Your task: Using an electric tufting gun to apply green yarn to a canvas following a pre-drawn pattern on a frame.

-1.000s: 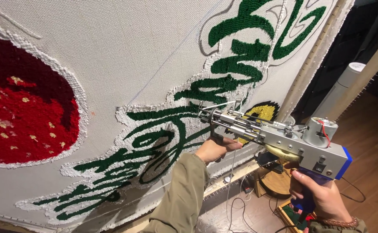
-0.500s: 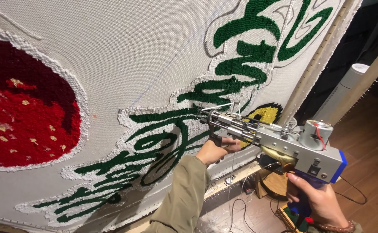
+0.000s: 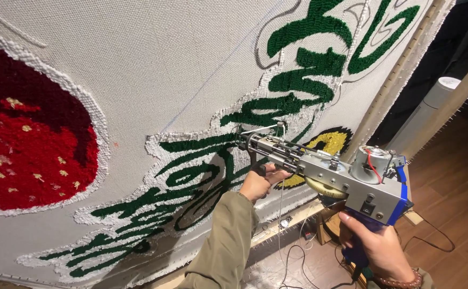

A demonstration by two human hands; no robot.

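I hold the tufting gun point(image 3: 330, 171) with its needle tip pressed into the stretched cloth point(image 3: 154, 69), just below the green tufted shapes point(image 3: 303, 59). My right hand point(image 3: 376, 249) is clamped on its blue rear handle; my left hand point(image 3: 261, 182) is closed around the front grip beneath its barrel.

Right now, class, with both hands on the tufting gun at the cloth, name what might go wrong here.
1. The left hand grips the front handle just behind the tufting gun needle tip, so a slip could bring fingers near it.
2. The tip sits among green tufted shapes with white outlines, so drifting might put yarn in the wrong area.
3. Cables trail below the frame and could snag.
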